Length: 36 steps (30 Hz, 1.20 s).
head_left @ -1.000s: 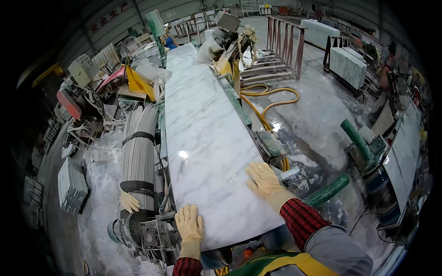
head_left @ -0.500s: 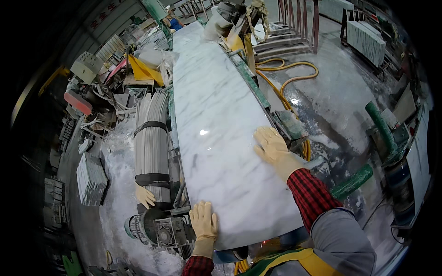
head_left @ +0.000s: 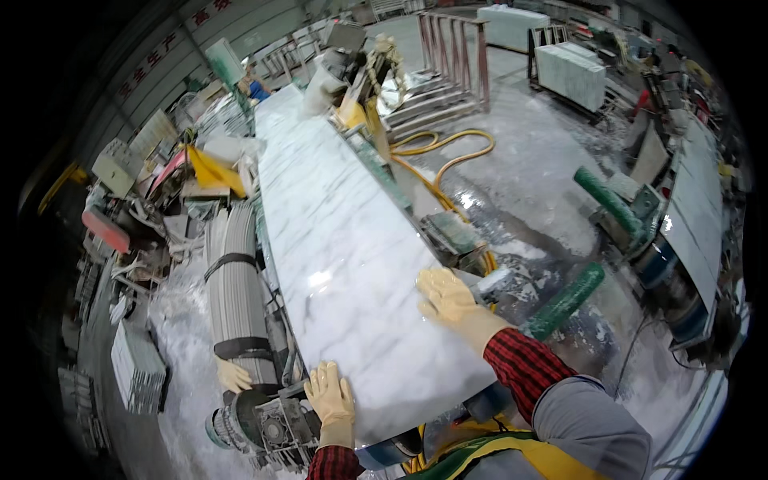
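Note:
A long white marble slab with grey veins and a wet shine runs away from me on a green-framed machine. My left hand, in a cream rubber glove, lies at the slab's near left edge, its fingers stretched out. On the slab near its right edge rests my right hand, gloved alike, fingers spread and flat. Neither hand grips anything. Another cream glove shows left of the slab, beside a motor; whether a hand is in it I cannot tell.
Left of the slab stands a strapped bundle of grey strips. A stack of slabs sits on the floor. On the right are green rollers, a yellow hose and another marble slab. Racks stand behind.
The view has swung to the right, so the slab appears farther left. My right hand has drawn back toward the slab's near end. Both hands stay on the slab.

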### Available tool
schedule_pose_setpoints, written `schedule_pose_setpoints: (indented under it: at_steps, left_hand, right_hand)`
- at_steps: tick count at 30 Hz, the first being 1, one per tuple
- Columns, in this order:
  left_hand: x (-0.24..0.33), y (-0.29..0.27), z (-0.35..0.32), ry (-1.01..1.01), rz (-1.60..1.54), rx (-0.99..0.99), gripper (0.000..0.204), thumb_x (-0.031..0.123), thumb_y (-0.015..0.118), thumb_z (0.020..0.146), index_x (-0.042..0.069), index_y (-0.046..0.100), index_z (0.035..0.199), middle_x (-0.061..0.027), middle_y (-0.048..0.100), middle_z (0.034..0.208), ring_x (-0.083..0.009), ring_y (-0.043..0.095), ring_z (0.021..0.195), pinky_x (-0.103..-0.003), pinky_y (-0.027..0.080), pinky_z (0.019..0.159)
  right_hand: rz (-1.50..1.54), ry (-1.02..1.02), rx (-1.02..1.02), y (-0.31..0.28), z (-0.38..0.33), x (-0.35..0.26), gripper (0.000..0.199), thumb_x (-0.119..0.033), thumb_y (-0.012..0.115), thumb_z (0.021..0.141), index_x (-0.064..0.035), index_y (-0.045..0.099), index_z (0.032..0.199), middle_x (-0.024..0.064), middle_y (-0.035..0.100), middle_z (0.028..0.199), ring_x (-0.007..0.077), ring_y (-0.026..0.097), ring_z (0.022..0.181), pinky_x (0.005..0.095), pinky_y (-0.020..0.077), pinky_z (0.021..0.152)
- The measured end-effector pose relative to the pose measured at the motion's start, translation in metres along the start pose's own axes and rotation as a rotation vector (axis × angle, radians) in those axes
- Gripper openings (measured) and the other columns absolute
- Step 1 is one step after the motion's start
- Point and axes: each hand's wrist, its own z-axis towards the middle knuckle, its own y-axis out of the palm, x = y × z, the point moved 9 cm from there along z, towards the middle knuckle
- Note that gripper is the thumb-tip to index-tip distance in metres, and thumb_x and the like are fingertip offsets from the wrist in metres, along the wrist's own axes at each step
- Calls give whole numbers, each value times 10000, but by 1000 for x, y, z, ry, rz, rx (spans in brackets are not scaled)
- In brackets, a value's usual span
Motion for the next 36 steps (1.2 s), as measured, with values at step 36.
schedule_pose_setpoints:
  at_steps: [36]
  left_hand:
    - [16,21,37,145,-49,172,494,302,563,1153,91,586,1599,-187,571,1666,-393,484,1564,-505,342,1318]
  right_hand:
    - [-1,104,-47,-99,-239,-78,574,-322,664,1013,-31,621,1507,208,601,1591,401,529,1498,531,367,1293]
